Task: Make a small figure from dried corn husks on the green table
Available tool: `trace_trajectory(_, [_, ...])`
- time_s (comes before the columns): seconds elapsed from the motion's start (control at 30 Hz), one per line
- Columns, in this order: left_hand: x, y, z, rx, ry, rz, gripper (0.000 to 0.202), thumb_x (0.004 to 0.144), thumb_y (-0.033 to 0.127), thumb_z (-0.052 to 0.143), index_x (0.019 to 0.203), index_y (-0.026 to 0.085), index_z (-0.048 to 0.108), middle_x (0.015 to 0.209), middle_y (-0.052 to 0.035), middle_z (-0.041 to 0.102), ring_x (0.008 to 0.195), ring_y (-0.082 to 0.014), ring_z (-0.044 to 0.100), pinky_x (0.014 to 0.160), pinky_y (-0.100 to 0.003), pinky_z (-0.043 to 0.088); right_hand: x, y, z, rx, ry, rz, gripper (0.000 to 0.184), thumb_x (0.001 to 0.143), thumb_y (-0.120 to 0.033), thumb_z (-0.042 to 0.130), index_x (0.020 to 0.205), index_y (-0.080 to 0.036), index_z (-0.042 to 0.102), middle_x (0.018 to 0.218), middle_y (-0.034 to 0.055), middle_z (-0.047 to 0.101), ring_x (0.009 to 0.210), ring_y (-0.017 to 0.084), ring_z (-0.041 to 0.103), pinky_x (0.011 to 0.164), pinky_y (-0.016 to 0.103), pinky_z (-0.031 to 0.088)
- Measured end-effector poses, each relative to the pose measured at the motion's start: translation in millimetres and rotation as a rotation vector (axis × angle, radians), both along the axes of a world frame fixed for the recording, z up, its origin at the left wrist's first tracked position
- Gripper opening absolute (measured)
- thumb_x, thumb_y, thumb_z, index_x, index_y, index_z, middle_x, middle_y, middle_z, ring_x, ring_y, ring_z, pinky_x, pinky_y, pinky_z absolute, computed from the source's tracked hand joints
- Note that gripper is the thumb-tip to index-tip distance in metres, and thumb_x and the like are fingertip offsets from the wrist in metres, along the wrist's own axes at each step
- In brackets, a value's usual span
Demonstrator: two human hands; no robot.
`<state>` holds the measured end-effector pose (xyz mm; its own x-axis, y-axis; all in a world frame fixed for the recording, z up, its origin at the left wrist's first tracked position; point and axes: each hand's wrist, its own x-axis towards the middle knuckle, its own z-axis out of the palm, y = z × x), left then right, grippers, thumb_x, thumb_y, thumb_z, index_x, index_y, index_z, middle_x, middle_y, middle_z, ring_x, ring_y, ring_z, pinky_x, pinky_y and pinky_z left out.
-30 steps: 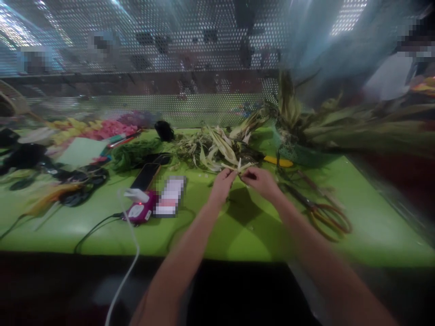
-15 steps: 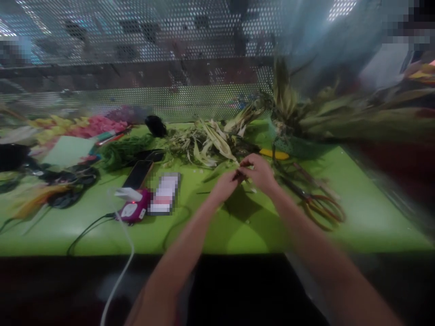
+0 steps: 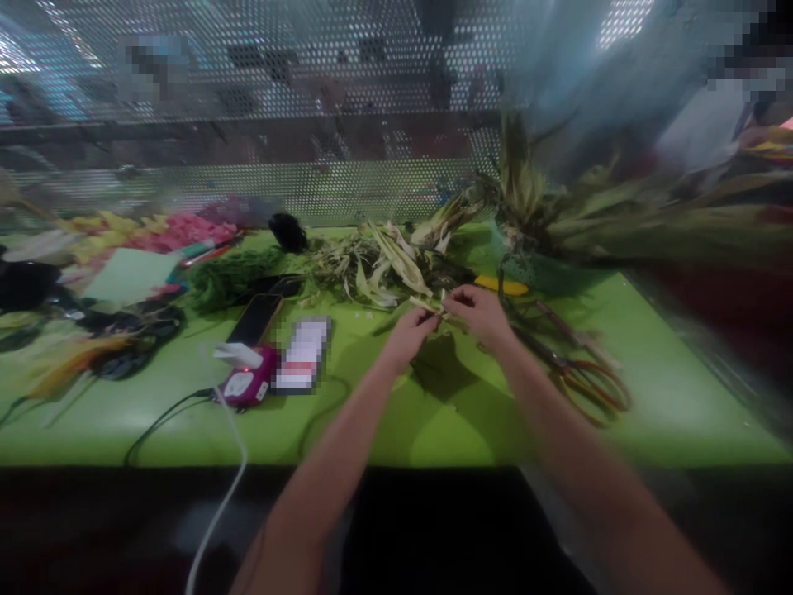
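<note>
Lime-green tabletop point(image 3: 446, 413) filled the middle of the frame, backed by a perforated metal screen point(image 3: 310, 74) across the top. No brand or writing could be read anywhere. A white card point(image 3: 303, 354) left of centre was pixelated, so its print was lost. Just left of it, the pink device point(image 3: 244, 384) showed a pale label too small to make out, and a white cable point(image 3: 229, 487) ran from it to the bottom edge.

At the centre, the left hand point(image 3: 409, 332) and the right hand point(image 3: 480, 314) met over the table. Both had their fingers curled in and pinched on a pale leaf strip point(image 3: 434, 306) held between them. It sat just in front of the pile of dry leaves point(image 3: 384, 264). Motion blur hid exactly how each fingertip sat on it.

A dark phone point(image 3: 255, 318) lay above the pink device. Orange-handled scissors point(image 3: 588, 380) lay right of the right forearm, smeared by blur. A yellow handle point(image 3: 501, 285) showed just behind the right hand, its far end hidden under foliage. Pink and yellow flowers point(image 3: 179, 231) at the upper left were blurred. Both forearms were cut off by the bottom edge.
</note>
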<state>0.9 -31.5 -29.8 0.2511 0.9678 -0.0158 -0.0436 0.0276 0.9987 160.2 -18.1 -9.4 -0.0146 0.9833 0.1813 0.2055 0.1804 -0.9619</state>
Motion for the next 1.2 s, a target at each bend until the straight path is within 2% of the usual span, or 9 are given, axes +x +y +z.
trace_trajectory(0.17, [0.4, -2.7, 4.2, -0.024, -0.088, -0.012, 0.024, 0.078, 0.03, 0.065, 0.097, 0.015, 0.062, 0.065, 0.0044, 0.048, 0.056, -0.0068, 0.035, 0.055, -0.02, 0.029, -0.9, 1.8, -4.6, -0.017, 0.034, -0.023, 0.021, 0.065, -0.037, 0.07, 0.067, -0.019, 0.059, 0.063, -0.0028, 0.056, 0.058, 0.011, 0.048, 0.056, 0.025, 0.04])
trace_trajectory(0.4, [2.3, -2.7, 6.1, -0.083, -0.215, 0.037, 0.024, 0.074, 0.034, 0.068, 0.083, 0.015, 0.056, 0.06, 0.0065, 0.037, 0.048, -0.0041, 0.027, 0.046, -0.02, 0.017, -2.9, 0.2, -5.5, -0.103, 0.166, -0.064, 0.022, 0.064, -0.036, 0.07, 0.065, -0.019, 0.056, 0.061, -0.003, 0.056, 0.056, 0.011, 0.049, 0.055, 0.024, 0.039])
trace_trajectory(0.5, [1.8, -2.3, 5.1, -0.112, -0.277, 0.053, 0.026, 0.073, 0.036, 0.068, 0.081, 0.017, 0.053, 0.059, 0.0077, 0.033, 0.046, -0.0034, 0.024, 0.045, -0.019, 0.014, -2.5, -0.3, -5.7, -0.128, 0.215, -0.021, 0.026, 0.064, -0.04, 0.073, 0.07, -0.019, 0.06, 0.064, -0.0016, 0.06, 0.057, 0.011, 0.051, 0.055, 0.024, 0.042])
trace_trajectory(0.63, [-1.1, -0.8, 2.3, -0.097, -0.23, 0.091, 0.024, 0.075, 0.036, 0.066, 0.082, 0.017, 0.053, 0.058, 0.008, 0.032, 0.045, -0.0038, 0.024, 0.045, -0.02, 0.013, -1.1, 0.0, -4.0, -0.12, 0.189, 0.047, 0.036, 0.071, -0.054, 0.069, 0.073, -0.018, 0.063, 0.068, 0.0012, 0.064, 0.061, 0.013, 0.055, 0.057, 0.025, 0.043])
trace_trajectory(0.73, [-3.1, 1.0, 0.8, -0.074, -0.157, 0.135, 0.019, 0.077, 0.034, 0.064, 0.085, 0.018, 0.056, 0.058, 0.0075, 0.036, 0.046, -0.0048, 0.025, 0.046, -0.02, 0.017, -2.0, -1.8, -1.9, -0.066, 0.057, 0.03, 0.034, 0.068, -0.051, 0.073, 0.069, -0.018, 0.062, 0.062, -0.0011, 0.06, 0.056, 0.012, 0.05, 0.054, 0.024, 0.039])
trace_trajectory(0.8, [-3.7, 2.4, 0.1, -0.033, -0.095, 0.162, 0.017, 0.078, 0.032, 0.063, 0.086, 0.018, 0.059, 0.06, 0.006, 0.042, 0.051, -0.0062, 0.033, 0.05, -0.02, 0.025, -3.3, -3.8, -0.9, 0.004, -0.002, 0.005, 0.027, 0.066, -0.043, 0.075, 0.071, -0.019, 0.063, 0.063, -0.0016, 0.06, 0.057, 0.012, 0.051, 0.055, 0.025, 0.04])
trace_trajectory(0.9, [-4.0, 4.4, -1.4, 0.084, -0.017, 0.168, 0.013, 0.079, 0.027, 0.061, 0.088, 0.017, 0.063, 0.071, 0.0016, 0.056, 0.069, -0.0102, 0.049, 0.066, -0.021, 0.037, -4.2, -6.0, -1.0, 0.152, -0.088, -0.031, 0.018, 0.072, -0.036, 0.07, 0.076, -0.019, 0.066, 0.073, 0.0011, 0.066, 0.068, 0.016, 0.058, 0.065, 0.028, 0.045])
trace_trajectory(0.97, [-3.8, 5.0, -2.6, 0.161, 0.013, 0.146, 0.015, 0.08, 0.024, 0.059, 0.092, 0.017, 0.065, 0.083, -0.0011, 0.062, 0.081, -0.0127, 0.054, 0.076, -0.023, 0.04, -3.4, -6.0, -1.9, 0.211, -0.142, -0.068, 0.015, 0.074, -0.034, 0.068, 0.078, -0.02, 0.068, 0.077, 0.0025, 0.068, 0.072, 0.017, 0.06, 0.069, 0.03, 0.046])
trace_trajectory(1.2, [-1.8, 2.7, -4.8, 0.153, 0.009, 0.13, 0.023, 0.078, 0.031, 0.065, 0.096, 0.017, 0.067, 0.087, -0.0026, 0.066, 0.082, -0.0138, 0.056, 0.08, -0.025, 0.042, -1.8, -3.2, -3.3, 0.155, -0.076, -0.093, 0.019, 0.071, -0.037, 0.071, 0.077, -0.02, 0.066, 0.075, 0.0017, 0.066, 0.069, 0.017, 0.058, 0.066, 0.029, 0.045])
